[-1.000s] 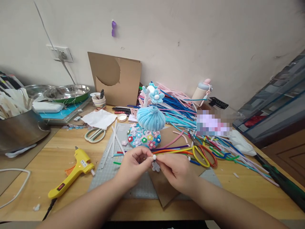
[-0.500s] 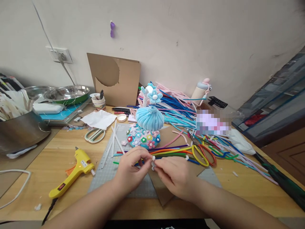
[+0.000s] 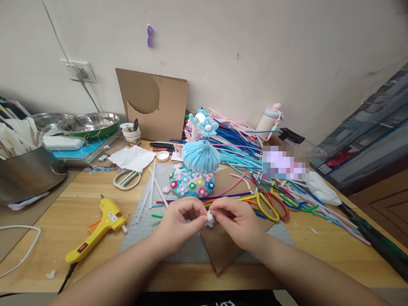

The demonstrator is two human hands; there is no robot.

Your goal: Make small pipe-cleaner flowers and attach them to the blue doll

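Between the fingertips of both hands is a small white fuzzy flower [image 3: 209, 219], like those made from pipe cleaners. My left hand [image 3: 183, 219] pinches it from the left, and my right hand [image 3: 239, 221] pinches its right side. Both hands hover over a brown cardboard sheet [image 3: 219, 250] on a grey cutting mat [image 3: 140, 231]. Just beyond them stands a light-blue lamp-like ornament [image 3: 200, 156] with blue flowers on top. Its round base [image 3: 192, 182] is covered in small coloured flowers. Colored pipe cleaners [image 3: 236, 198] lie behind my fingers, partly hidden by them.
A yellow glue gun [image 3: 97, 229] lies at left, with pale-handled scissors [image 3: 126, 180] beyond it. Yellow-and-orange scissors [image 3: 269, 207] rest at right. A heap of pipe cleaners [image 3: 239, 144], a bottle [image 3: 269, 119] and cardboard [image 3: 174, 110] stand along the wall. A metal pot [image 3: 28, 174] sits far left.
My hands have drawn closer around the white flower, which has turned and shifted slightly right. A white tip seen earlier at right among the pipe cleaners is now hidden behind my right hand.
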